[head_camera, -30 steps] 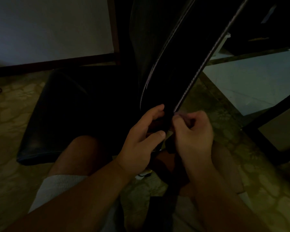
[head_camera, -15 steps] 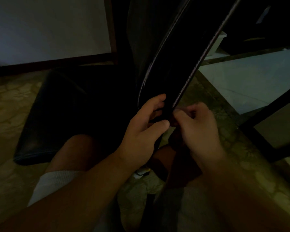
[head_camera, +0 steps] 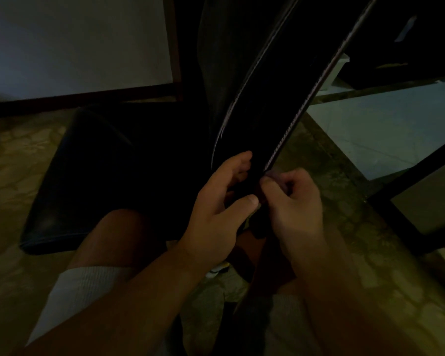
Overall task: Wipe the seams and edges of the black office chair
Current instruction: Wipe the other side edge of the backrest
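Note:
The black office chair's backrest (head_camera: 288,93) rises edge-on in front of me, with a pale stitched seam (head_camera: 306,104) running down its right edge. Its black seat (head_camera: 93,181) lies to the left, low and dim. My left hand (head_camera: 221,201) grips the backrest's lower edge, fingers and thumb curled round it. My right hand (head_camera: 293,199) is curled at the bottom of the seam and pinches something small and pale against it; what it is I cannot make out in the dark.
My bare knees and white shorts (head_camera: 77,296) fill the lower view above a patterned stone floor (head_camera: 370,253). A dark frame leg (head_camera: 409,191) slants at the right. A pale wall with a dark skirting (head_camera: 75,96) stands at the back left.
Both hands stay at the lower backrest edge. My right hand has shifted slightly along the bottom of the seam; the view has drifted a little.

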Tool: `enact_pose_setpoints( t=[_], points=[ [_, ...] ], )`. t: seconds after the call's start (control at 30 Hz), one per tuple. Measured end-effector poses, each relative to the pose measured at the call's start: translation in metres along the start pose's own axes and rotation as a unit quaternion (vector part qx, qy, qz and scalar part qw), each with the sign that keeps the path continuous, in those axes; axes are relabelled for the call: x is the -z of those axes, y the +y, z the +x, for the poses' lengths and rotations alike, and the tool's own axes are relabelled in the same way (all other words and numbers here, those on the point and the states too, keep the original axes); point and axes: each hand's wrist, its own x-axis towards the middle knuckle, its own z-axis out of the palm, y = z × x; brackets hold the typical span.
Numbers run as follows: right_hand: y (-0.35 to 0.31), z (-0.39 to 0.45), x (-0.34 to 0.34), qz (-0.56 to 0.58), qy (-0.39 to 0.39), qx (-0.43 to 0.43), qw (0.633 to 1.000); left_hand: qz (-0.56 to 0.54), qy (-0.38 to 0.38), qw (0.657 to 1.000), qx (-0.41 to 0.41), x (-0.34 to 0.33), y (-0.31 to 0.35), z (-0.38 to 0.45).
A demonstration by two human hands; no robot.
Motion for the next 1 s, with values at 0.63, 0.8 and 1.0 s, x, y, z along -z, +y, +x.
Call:
enact_pose_setpoints(
  t=[0.63,0.8,1.0],
  points=[
    [-0.005,-0.005,-0.002,0.042,0.023,0.016,0.999,-0.013,0.002,1.000,-0.012,-0.003,0.003,-0.001],
    [-0.002,-0.004,-0.001,0.044,0.058,0.009,0.997,0.003,-0.001,1.000,-0.013,-0.002,0.004,-0.002],
    [-0.004,-0.009,-0.004,0.036,-0.020,0.005,0.999,-0.003,-0.012,1.000,-0.009,-0.003,0.007,-0.001]
  ],
)
